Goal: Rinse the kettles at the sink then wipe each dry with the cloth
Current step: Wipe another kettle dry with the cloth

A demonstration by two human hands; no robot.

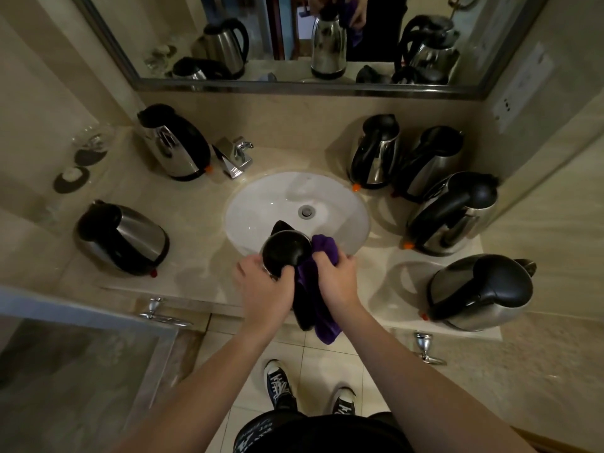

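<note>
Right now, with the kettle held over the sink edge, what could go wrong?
The kettle is held by the left hand alone while the right hand rubs it with the cloth; it might slip into the sink. The cloth's hanging end could drip on the floor. An elbow might knock the crowded kettles on the right.

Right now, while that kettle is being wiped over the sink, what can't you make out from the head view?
- Held kettle: seen from above; its body and handle are hidden by the lid, the left hand and the purple cloth.
- Whether its surface is wet or dry: too dim to tell.
- Right hand: fingertips buried in the cloth.
- Tap: no stream visible; whether it drips, unclear.
- Glass at far left: blurred.
</note>
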